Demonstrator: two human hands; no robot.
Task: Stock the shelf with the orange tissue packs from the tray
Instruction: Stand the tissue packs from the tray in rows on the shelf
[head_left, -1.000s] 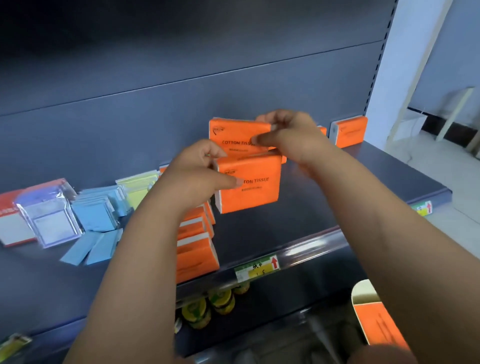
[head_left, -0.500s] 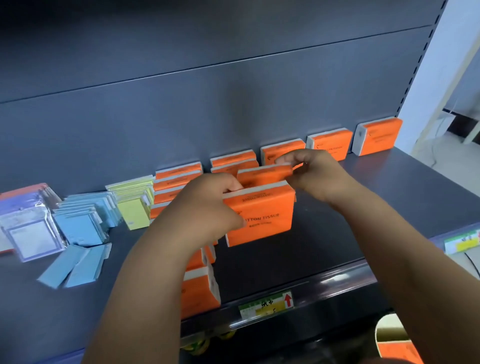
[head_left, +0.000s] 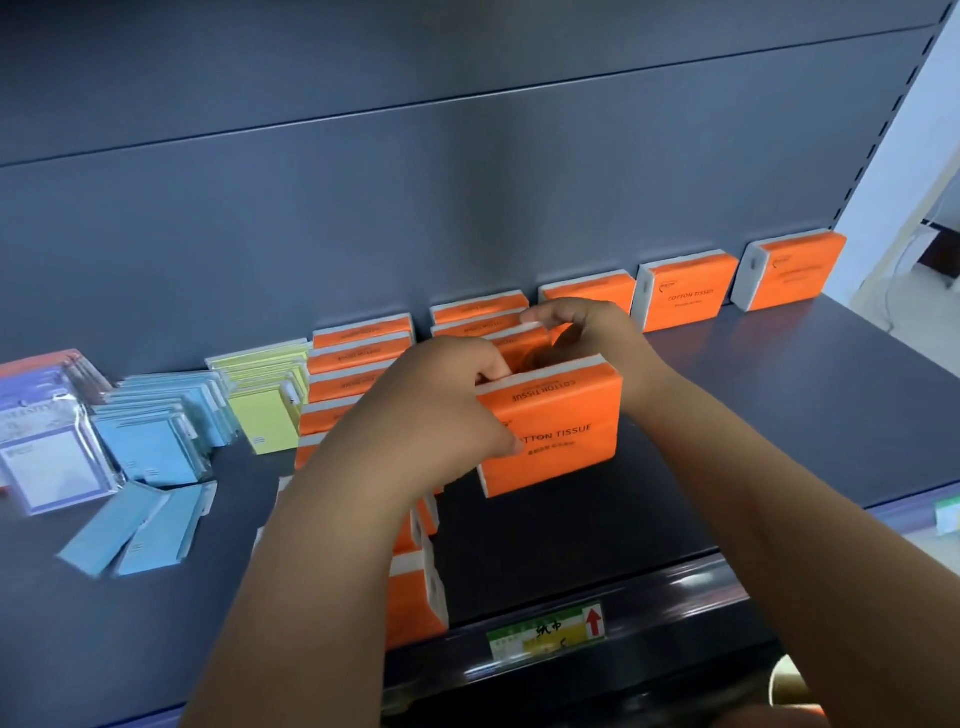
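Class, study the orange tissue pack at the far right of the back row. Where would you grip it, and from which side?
Probably across its two short ends, coming from the front: the far-right pack stands upright at the back panel, with a gap beside the neighbouring pack.

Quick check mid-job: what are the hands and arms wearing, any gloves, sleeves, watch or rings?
Nothing worn that shows. The left hand and right hand have no gloves, and no rings are visible. The left forearm and right forearm are bare to the frame's edge: no sleeves, watch or bands in view.
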